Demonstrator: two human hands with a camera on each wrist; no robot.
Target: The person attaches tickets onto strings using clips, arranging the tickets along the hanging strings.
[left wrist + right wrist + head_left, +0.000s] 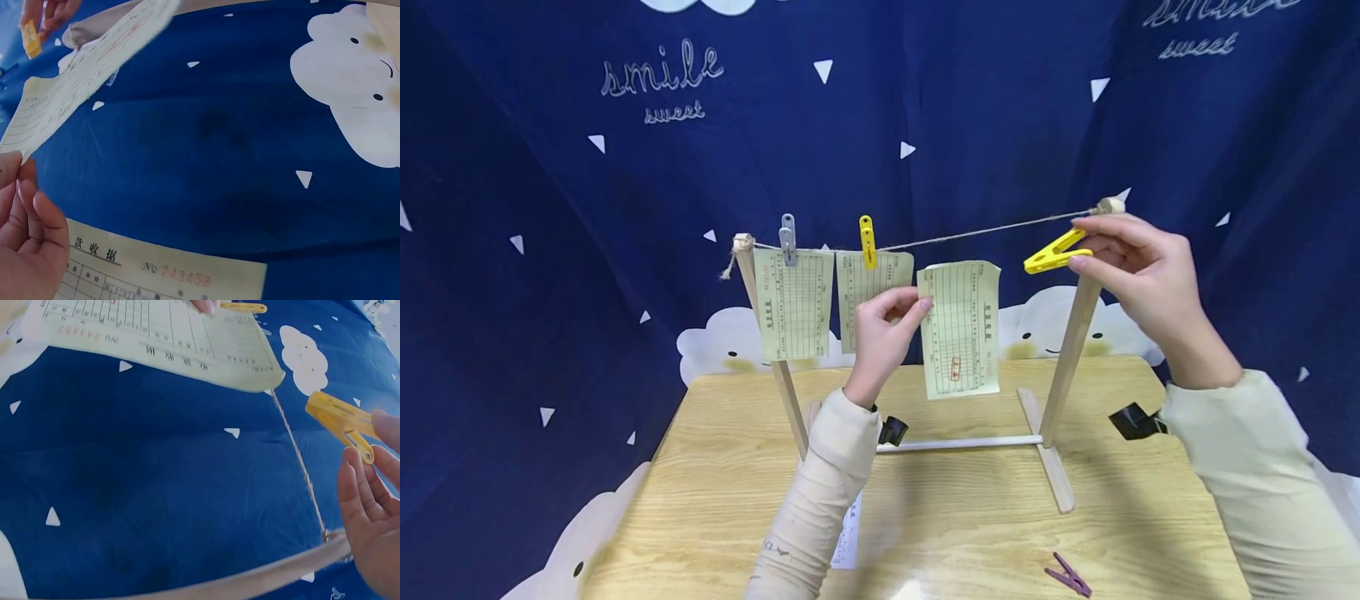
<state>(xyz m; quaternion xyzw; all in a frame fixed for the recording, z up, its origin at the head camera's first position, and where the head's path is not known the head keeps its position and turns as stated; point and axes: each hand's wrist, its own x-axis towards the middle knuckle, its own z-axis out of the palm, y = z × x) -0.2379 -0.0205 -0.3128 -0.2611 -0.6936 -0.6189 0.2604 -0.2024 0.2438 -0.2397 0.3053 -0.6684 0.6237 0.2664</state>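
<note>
My left hand (886,333) pinches the left edge of a pale green printed receipt (961,333) between thumb and fingers, just below the string (992,230). A red stamp shows near the receipt's lower part. Over at the right post, my right hand (1138,275) holds a yellow clothespin (1054,253) by its handle ends, its tip pointing left towards the receipt. In the right wrist view this clothespin (340,422) is apart from both string and paper. Two more receipts hang on the string: one (793,308) under a grey clothespin (787,240), one (883,271) under a yellow clothespin (868,242).
Two wooden posts, the right one (1071,358) on a flat foot, carry the string above a wooden table (722,475). A white rod (958,444) joins them low down. A purple clothespin (1069,575) and a white printed slip (847,537) lie in front. A blue curtain (820,150) hangs behind.
</note>
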